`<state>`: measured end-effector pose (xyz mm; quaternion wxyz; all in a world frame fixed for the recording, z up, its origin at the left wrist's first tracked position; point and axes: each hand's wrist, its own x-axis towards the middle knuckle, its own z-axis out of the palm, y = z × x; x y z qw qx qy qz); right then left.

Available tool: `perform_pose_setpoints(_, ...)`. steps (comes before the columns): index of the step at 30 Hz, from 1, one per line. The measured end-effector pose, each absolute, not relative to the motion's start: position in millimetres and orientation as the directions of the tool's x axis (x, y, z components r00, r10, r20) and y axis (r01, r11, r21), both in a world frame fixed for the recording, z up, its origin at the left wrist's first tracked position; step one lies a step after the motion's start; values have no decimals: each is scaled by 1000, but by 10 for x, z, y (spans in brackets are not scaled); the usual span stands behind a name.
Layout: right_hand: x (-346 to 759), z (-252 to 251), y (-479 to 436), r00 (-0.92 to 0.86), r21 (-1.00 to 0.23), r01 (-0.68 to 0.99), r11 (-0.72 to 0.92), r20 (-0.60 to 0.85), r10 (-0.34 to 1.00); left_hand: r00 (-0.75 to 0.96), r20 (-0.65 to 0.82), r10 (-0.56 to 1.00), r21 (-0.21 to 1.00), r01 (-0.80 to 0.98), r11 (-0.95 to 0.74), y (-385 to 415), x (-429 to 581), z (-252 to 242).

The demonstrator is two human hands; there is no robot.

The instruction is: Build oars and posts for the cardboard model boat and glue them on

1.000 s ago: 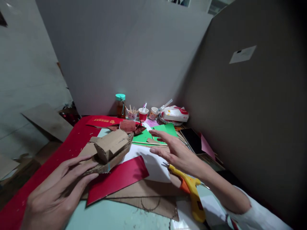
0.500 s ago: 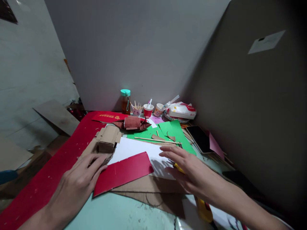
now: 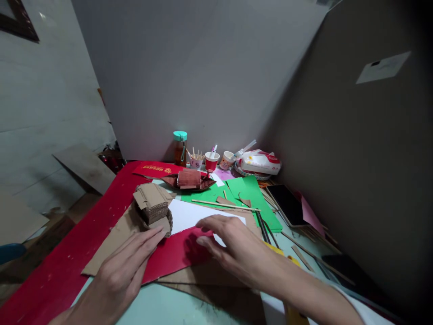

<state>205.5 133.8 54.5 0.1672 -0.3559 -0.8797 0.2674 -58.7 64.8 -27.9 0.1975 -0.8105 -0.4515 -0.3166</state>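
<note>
A brown cardboard boat model (image 3: 154,206) with a boxy cabin stands left of centre, its near end at the fingertips of my left hand (image 3: 125,262). The fingers of that hand are pressed together along this end, and the thumb is mostly hidden. My right hand (image 3: 230,241) hovers above a red card (image 3: 169,257), fingers apart and holding nothing; its shadow falls on the card. Beneath the card are a white sheet (image 3: 182,214) and flat brown cardboard (image 3: 189,276).
Behind stands a reddish-brown model boat (image 3: 189,179), near a teal-lidded bottle (image 3: 180,149) and several paper cups (image 3: 212,161). Green paper (image 3: 252,192), a thin wooden stick (image 3: 225,205) and a dark tablet (image 3: 287,205) lie to the right. A yellow-handled tool (image 3: 296,262) is partly behind my right forearm.
My right hand has moved left, from over the white sheet to over the red card. The cardboard boat has turned and shifted with my left hand. The view has tilted slightly.
</note>
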Motion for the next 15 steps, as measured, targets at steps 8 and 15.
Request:
perform_pose_setpoints(8, 1355, 308, 1671, -596, -715, 568, 407, -16, 803, 462, 627, 627, -22, 816, -578, 690, -512, -213)
perform_pose_setpoints(15, 1356, 187, 1937, -584, -774, 534, 340, -47, 811, 458, 647, 610, 5, 797, -604, 562, -537, -190)
